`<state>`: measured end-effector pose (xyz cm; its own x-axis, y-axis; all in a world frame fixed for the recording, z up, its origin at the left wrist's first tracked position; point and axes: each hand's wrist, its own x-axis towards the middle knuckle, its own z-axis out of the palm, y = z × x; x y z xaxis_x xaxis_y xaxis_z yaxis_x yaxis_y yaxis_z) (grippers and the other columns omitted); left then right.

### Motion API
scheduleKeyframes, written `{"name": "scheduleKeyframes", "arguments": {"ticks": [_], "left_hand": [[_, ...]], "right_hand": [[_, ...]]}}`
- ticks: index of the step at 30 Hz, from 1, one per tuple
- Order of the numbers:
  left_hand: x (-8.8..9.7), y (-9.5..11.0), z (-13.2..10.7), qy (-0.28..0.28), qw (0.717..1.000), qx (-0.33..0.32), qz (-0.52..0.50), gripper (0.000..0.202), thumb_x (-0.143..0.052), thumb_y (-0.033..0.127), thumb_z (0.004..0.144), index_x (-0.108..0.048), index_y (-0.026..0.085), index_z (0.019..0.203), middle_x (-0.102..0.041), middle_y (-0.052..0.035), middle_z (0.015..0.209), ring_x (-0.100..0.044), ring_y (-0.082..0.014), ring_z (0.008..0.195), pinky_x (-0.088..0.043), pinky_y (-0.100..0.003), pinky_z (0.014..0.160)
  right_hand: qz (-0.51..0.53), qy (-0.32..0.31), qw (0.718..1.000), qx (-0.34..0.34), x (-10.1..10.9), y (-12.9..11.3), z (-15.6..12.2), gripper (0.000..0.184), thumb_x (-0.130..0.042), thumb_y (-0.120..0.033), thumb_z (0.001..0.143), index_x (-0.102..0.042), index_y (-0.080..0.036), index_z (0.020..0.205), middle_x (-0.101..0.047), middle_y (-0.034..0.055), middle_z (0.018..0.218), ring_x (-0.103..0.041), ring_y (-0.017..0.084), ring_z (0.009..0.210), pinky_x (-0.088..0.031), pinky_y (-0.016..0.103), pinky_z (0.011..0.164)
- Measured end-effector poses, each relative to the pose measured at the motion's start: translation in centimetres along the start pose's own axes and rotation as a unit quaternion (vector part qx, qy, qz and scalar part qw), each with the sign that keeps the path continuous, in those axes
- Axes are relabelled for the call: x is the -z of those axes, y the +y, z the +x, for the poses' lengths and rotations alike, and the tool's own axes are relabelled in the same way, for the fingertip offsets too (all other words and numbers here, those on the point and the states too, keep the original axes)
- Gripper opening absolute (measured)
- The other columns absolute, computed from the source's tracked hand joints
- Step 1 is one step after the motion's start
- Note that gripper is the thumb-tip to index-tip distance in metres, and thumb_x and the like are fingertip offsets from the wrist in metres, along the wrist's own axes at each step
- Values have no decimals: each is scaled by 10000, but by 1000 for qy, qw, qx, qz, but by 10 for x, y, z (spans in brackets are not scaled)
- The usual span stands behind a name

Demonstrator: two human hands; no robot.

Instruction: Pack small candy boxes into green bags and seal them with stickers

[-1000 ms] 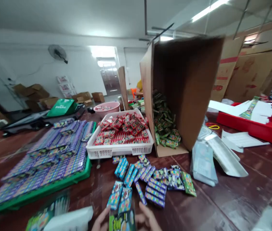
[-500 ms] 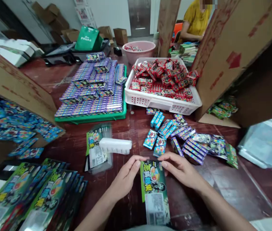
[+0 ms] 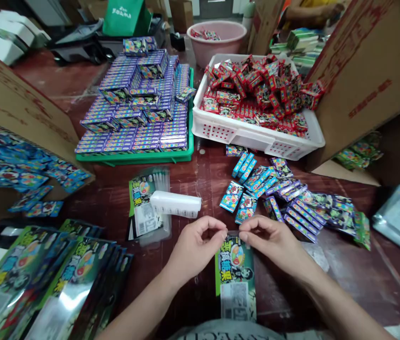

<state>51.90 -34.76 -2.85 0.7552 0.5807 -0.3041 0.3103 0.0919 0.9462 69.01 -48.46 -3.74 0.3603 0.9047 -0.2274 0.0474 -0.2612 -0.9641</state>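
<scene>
So I had both arms out in front of me, left forearm angling in from the lower left and right one from the lower right, making a rough upside-down V around the printed bag (image 3: 235, 276). It sat right between my forearms, top edge away from me, bottom end close to my shirt (image 3: 226, 330). Couldn't tell whether it was flat on the desk (image 3: 208, 189) or lifted a bit.

My left hand (image 3: 197, 248) was at the bag's top left corner, wrist bent inward, thumb and index pinched together on the edge. My right hand (image 3: 276, 243) pretty much mirrored that at the top right, back of the hand up, thumb and index closed on the same edge. Fingers nearly met, just a narrow gap between the two pinches.

Around the bag: blue packets (image 3: 231, 196) just beyond its top edge, purple packets (image 3: 301, 219) beyond it to the right, a pouch stack (image 3: 143, 208) up to its left with a white plastic piece (image 3: 176, 204) lying partly over it. Way past the bag were a white basket (image 3: 228, 134) of red packets (image 3: 256, 89) and a green tray (image 3: 136, 157) loaded with purple boxes (image 3: 139, 123).
</scene>
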Motion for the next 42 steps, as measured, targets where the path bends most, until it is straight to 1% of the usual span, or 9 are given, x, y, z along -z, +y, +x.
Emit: {"name": "scheduleKeyframes", "arguments": {"ticks": [10,17,21,26,29,31,36,39,42], "left_hand": [[1,1,2,-84,996,-26,29,202,-700,375,883,-762,196,953,-774,-52,960,-699,-211,887,-541,-344,834],[-3,-6,-11,-46,996,-81,5,83,-719,284,879,-737,211,914,-751,-45,1040,-698,-198,968,-531,-341,904],[13,-20,-36,98,993,-58,-14,106,-703,304,885,-691,198,874,-733,-51,1030,-678,-202,966,-530,-331,885],[33,-70,-92,377,925,28,-43,251,-630,450,925,-607,210,995,-684,-60,974,-652,-221,899,-550,-357,820],[34,-79,-127,367,927,3,75,210,-637,418,921,-642,227,1009,-657,-110,1098,-633,-289,1054,-527,-459,946],[41,-62,-142,338,913,-73,215,142,-658,315,910,-682,264,1040,-580,-116,1319,-514,-330,1293,-429,-502,1099],[118,24,-123,258,826,-155,478,223,-559,250,965,-661,278,1161,-584,-79,1367,-460,-291,1366,-359,-476,1165],[199,63,-82,211,784,16,584,218,-525,270,982,-678,211,1127,-660,-107,1258,-567,-279,1236,-408,-443,1107],[271,81,-48,257,760,116,585,174,-686,295,887,-704,141,965,-719,-157,1033,-647,-323,1076,-490,-458,965]], "right_hand": [[30,-44,998,-39,20,-2,-4,247,-719,-467,873,-771,-226,865,-750,17,877,-664,173,810,-523,334,795],[-8,-94,995,27,23,2,-21,236,-655,-448,937,-782,-291,1058,-712,65,1206,-662,236,1121,-551,435,969],[-157,-95,976,118,17,-4,0,366,-623,-424,961,-647,-338,1316,-519,71,1486,-490,278,1374,-432,499,1129],[-285,-47,916,280,-24,-13,78,463,-568,-396,984,-510,-262,1424,-562,105,1409,-503,279,1333,-404,493,1144],[-324,-63,889,317,-53,-25,123,434,-527,-374,994,-521,-237,1407,-589,115,1370,-542,289,1267,-459,487,1082],[-366,-56,872,320,-60,-34,140,440,-503,-380,997,-525,-225,1409,-596,120,1367,-549,305,1246,-469,498,1062],[-532,-26,782,323,-24,-11,124,506,-565,-521,923,-606,-229,1334,-623,150,1335,-547,406,1217,-486,584,948],[-577,-26,739,346,3,35,103,618,-684,-582,796,-620,-264,1321,-641,137,1338,-552,451,1215,-467,635,923],[-577,-25,726,373,14,69,95,542,-682,-525,814,-629,-306,1307,-643,104,1364,-593,416,1204,-433,629,999]]}}
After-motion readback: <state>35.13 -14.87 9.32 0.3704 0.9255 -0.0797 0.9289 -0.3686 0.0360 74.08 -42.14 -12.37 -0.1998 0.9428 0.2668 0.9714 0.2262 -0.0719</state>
